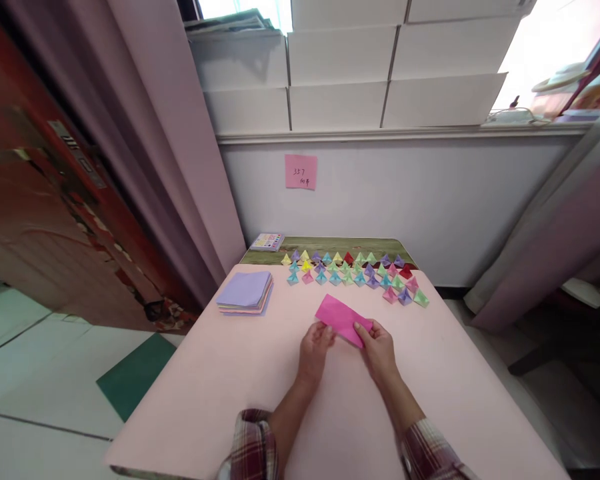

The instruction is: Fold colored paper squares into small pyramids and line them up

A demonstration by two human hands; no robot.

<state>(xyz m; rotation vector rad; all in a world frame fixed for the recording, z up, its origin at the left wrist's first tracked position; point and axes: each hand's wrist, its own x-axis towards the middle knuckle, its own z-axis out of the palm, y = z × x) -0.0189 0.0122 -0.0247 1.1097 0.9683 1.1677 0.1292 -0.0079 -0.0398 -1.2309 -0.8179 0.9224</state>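
A bright magenta sheet of origami paper (341, 319), its outline a long rectangle as if folded in half, is held tilted just above the pink tabletop. My left hand (315, 350) pinches its lower left edge between thumb and fingers. At the right end, my right hand (379, 345) grips the paper, thumb on top and fingers behind. Beyond both hands stand rows of small folded paper pieces (347, 277) in blue, green, yellow, purple, pink and red. To the left lies a stack of square coloured paper (245, 290) with a lilac sheet uppermost.
A packet (267, 241) lies at the table's far left corner. On the wall is a pink note (301, 172) with handwriting. White boxes (337, 107) are stacked on the ledge above. A green sheet (136, 375) is on the floor left of the table (205, 407).
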